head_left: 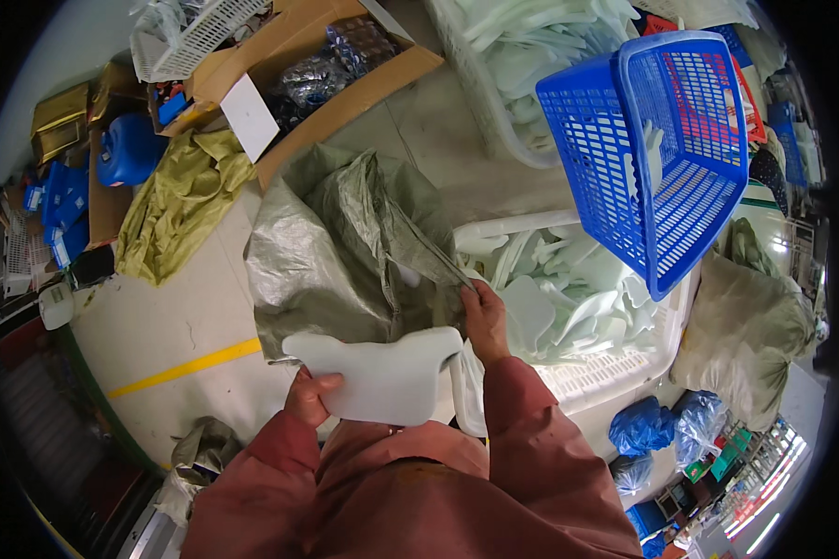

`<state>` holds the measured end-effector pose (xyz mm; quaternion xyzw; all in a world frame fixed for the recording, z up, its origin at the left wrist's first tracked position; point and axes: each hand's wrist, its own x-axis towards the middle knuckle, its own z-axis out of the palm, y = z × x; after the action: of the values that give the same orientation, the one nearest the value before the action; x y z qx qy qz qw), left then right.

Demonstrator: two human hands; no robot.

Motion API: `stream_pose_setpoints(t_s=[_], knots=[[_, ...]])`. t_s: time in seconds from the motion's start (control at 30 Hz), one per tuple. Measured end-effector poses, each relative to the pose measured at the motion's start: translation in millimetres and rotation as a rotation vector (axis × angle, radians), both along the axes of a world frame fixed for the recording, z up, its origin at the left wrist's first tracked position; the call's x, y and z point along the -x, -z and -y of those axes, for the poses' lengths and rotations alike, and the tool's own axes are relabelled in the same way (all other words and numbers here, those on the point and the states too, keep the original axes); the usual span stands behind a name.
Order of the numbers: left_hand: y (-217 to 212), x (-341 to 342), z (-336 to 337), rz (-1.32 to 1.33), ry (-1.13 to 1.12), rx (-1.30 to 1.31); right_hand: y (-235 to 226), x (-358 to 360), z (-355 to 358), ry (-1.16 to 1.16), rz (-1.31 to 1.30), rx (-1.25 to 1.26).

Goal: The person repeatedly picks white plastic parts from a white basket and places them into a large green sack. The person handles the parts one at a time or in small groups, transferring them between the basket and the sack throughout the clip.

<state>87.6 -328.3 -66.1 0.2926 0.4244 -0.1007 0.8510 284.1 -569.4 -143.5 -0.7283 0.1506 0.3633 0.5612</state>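
Two hands, one pale moulded piece, one woven sack

Left hand (309, 393) grips the pale moulded piece (382, 371) at 6 o'clock; right hand (487, 321) pinches the grey woven sack (345, 252) edge. One blue basket (657, 149) at 2 o'clock.

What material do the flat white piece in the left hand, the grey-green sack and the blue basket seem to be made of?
White piece: probably moulded plastic, matte, pale, with smooth rounded edges; foam cannot be excluded.
Grey-green sack: likely woven plastic fabric, slightly shiny, creased in stiff folds; the right hand grips its edge.
Blue basket: rigid plastic, glossy, with a moulded lattice of slots.
The left hand holds the white piece.
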Motion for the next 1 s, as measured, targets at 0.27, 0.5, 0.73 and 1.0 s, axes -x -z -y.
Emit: stream_pose_setpoints(t_s=[0.27, 0.5, 0.73, 1.0], knots=[[50.1, -28.5, 30.2, 0.102, -0.223, 0.464, -81.2, 4.0, -22.6, 0.493, -0.431, -0.609], [91.8, -35.7, 46.4, 0.099, -0.338, 0.248, -125.3, 2.1, -27.6, 0.603, -0.531, -0.802], [125.5, -4.2, -106.8, -0.329, 0.393, -1.156, -141.9, -11.0, -4.0, 0.649, -0.475, -0.781], [114.8, 2.4, -153.0, -0.393, 0.755, -1.770, -132.4, -28.4, -5.3, 0.582, -0.446, -0.759]])
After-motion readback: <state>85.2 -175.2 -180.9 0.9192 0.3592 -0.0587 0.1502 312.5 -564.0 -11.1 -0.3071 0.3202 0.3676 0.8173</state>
